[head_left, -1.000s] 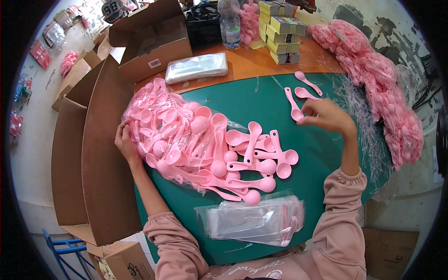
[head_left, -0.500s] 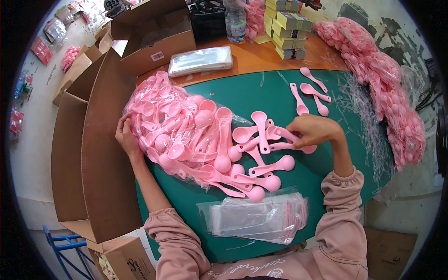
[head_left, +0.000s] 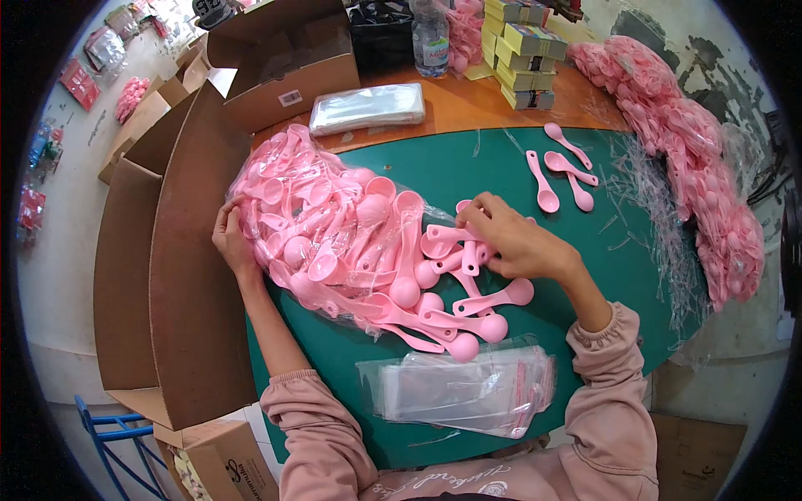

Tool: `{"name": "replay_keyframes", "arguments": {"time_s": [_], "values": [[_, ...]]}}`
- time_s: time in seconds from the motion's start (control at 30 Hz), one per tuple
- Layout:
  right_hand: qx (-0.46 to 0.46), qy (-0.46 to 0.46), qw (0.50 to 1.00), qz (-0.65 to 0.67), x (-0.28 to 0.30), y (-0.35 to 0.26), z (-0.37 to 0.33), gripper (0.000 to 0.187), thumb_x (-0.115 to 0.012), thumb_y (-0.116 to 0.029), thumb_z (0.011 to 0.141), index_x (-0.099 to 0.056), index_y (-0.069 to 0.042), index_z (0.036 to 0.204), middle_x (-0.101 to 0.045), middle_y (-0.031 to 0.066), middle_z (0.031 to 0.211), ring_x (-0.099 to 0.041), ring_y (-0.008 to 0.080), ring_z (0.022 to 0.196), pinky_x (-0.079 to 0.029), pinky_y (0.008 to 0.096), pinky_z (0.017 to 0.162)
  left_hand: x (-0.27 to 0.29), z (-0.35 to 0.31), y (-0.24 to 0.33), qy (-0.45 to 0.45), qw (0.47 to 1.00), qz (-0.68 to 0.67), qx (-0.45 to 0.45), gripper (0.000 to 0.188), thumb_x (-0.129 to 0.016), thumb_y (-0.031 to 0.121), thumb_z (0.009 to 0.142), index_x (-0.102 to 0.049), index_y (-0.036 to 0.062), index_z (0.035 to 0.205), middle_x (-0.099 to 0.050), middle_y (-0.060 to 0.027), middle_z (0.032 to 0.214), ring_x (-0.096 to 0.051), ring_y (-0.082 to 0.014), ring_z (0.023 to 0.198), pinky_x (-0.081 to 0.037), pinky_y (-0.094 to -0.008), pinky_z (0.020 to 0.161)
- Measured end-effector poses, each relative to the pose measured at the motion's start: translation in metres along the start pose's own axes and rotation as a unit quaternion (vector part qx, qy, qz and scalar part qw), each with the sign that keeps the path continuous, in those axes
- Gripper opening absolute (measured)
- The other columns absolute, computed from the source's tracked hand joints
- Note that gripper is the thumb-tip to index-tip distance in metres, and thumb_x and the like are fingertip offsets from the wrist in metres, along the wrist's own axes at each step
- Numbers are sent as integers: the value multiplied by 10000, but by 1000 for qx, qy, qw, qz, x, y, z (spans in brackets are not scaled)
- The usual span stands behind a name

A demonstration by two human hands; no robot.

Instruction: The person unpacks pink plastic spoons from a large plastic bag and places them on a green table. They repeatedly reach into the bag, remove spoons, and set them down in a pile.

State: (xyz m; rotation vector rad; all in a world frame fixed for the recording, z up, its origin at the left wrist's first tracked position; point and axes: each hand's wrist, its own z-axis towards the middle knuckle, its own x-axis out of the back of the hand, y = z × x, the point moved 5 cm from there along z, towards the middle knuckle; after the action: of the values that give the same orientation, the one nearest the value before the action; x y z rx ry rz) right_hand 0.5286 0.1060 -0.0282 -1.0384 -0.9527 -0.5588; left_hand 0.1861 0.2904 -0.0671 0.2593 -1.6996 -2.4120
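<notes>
A clear plastic bag full of pink plastic measuring spoons (head_left: 322,213) lies on the green table, its mouth toward the right. My left hand (head_left: 235,240) grips the bag's left edge; some of its fingers are behind the plastic. Several loose pink spoons (head_left: 493,298) spill out at the bag's right end. Over these is my right hand (head_left: 520,242), palm down, with curled fingers on a pink spoon that they partly cover. A stack of clear flat bags (head_left: 459,388) rests just in front of the spill. Farther back on the right lie several separate spoons (head_left: 543,182).
A tall open cardboard box (head_left: 196,259) stands along the left edge. At the back are another box (head_left: 292,88), a packet of clear film (head_left: 368,108), a water bottle (head_left: 431,42) and stacked yellow card bundles (head_left: 528,63). Bagged pink spoons (head_left: 677,150) and plastic scraps (head_left: 660,225) line the right side.
My right hand has moved left, from the right end of the loose spoons to over their upper part. The left hand keeps its place on the bag.
</notes>
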Motion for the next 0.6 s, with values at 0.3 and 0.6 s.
{"name": "replay_keyframes", "arguments": {"time_s": [0.3, 0.6], "values": [[-86, -94, 980, 153, 22, 4, -1, 217, -612, -128, 738, -516, -41, 911, -479, 103, 863, -496, 214, 795, -404, 290, 669, 3, 2, -7, -1, 1000, -8, 11, 217, -456, 91, 790, -614, -17, 892, -604, -64, 938, -532, -138, 877, -380, -246, 830], [-152, 16, 832, 533, 48, 25, -19, 256, -580, -204, 826, -528, 15, 947, -565, 63, 853, -559, 124, 660, -451, 223, 545, 3, 3, -7, -3, 1000, -11, 0, 200, -450, 48, 801, -620, -24, 875, -608, -52, 895, -534, -121, 854, -387, -232, 814]]}}
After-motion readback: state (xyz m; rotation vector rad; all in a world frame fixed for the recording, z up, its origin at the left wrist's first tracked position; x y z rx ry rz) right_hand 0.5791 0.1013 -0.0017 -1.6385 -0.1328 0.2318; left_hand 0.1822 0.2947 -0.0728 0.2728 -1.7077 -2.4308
